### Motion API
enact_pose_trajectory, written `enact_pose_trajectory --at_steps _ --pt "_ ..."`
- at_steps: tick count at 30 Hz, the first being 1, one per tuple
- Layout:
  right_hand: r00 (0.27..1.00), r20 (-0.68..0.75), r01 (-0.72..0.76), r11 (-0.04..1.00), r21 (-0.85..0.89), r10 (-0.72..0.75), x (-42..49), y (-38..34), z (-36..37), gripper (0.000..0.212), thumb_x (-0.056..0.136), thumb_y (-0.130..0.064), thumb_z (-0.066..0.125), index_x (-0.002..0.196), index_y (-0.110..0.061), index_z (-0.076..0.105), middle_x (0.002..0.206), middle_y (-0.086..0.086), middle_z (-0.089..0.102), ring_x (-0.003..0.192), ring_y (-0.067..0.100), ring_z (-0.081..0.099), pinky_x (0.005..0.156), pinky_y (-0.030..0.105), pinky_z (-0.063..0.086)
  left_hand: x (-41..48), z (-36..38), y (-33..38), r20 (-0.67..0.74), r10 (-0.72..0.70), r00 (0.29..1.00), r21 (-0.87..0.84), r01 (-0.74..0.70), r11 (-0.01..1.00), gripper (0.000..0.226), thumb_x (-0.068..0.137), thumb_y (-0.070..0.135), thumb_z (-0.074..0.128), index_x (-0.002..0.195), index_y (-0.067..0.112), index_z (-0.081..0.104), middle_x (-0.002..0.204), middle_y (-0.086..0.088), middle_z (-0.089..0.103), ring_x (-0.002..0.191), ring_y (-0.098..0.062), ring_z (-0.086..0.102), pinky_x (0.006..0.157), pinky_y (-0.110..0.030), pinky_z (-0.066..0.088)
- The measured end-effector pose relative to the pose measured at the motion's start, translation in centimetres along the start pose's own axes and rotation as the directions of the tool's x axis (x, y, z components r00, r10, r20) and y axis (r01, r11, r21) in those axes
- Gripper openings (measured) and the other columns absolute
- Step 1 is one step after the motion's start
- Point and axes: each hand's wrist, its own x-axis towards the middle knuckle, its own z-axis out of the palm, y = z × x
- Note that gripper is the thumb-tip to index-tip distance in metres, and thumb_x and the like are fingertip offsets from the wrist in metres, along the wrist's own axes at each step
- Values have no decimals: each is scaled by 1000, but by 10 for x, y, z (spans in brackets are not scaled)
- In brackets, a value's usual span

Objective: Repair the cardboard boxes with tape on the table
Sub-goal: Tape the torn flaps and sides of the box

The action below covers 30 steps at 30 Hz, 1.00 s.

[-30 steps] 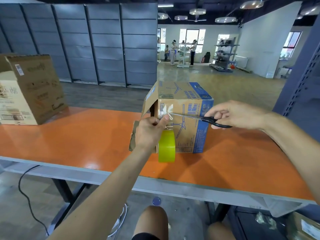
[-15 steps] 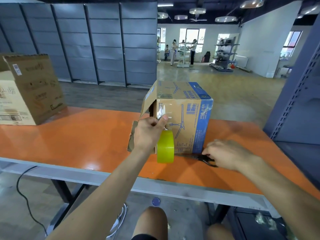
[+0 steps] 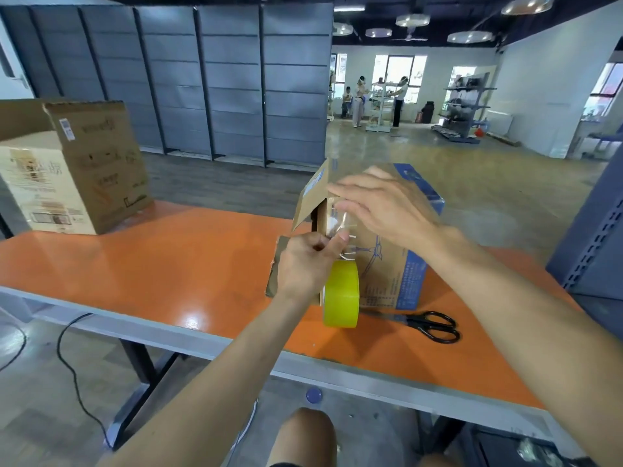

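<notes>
A large cardboard box (image 3: pixel 67 163) stands at the far left of the orange table (image 3: pixel 168 264), well apart from the work. Black scissors (image 3: pixel 428 323) lie on the table just right of the tape roll (image 3: pixel 341 293), touched by neither hand. The small box (image 3: pixel 391 274) stands mid-table with a flap (image 3: pixel 310 197) hanging open on its left. The left hand (image 3: pixel 310 261) grips the tape roll against its near face, thumb on the clear strip. The right hand (image 3: pixel 381 207), fingers straight, lies across its top front edge and hides part of it.

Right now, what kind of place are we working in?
Probably a warehouse or packing workshop: tall grey cabinets line the back, shelving racks stand across an open concrete floor, and a large cardboard box sits on the orange worktable.
</notes>
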Motion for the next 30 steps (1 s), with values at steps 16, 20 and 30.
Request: enact_pose_trajectory --at_steps 16,20,30 --pt "997 -64 38 984 -176 -50 -16 -5 13 52 94 -50 64 132 -14 63 125 -4 67 105 24 61 69 40 53 -14 -3 -15 150 57 987 -74 -47 996 45 91 42 74 61 11 59 60 6 52 59 -14 44 61 -29 35" --pt "999 -29 -40 984 -171 36 -18 -13 9 65 85 -67 58 128 -18 62 128 -9 64 111 19 57 77 38 50 -20 -5 -15 142 111 984 -102 -97 990 48 94 40 71 66 3 58 56 11 50 58 -13 41 59 -30 33" --pt "985 5 -174 979 -110 175 -20 -22 2 59 89 -58 65 135 -23 59 134 -10 63 119 17 56 80 41 55 -36 -16 -8 30 222 975 -202 -212 956 37 89 46 73 64 20 66 76 -5 63 74 -18 59 71 -31 46"
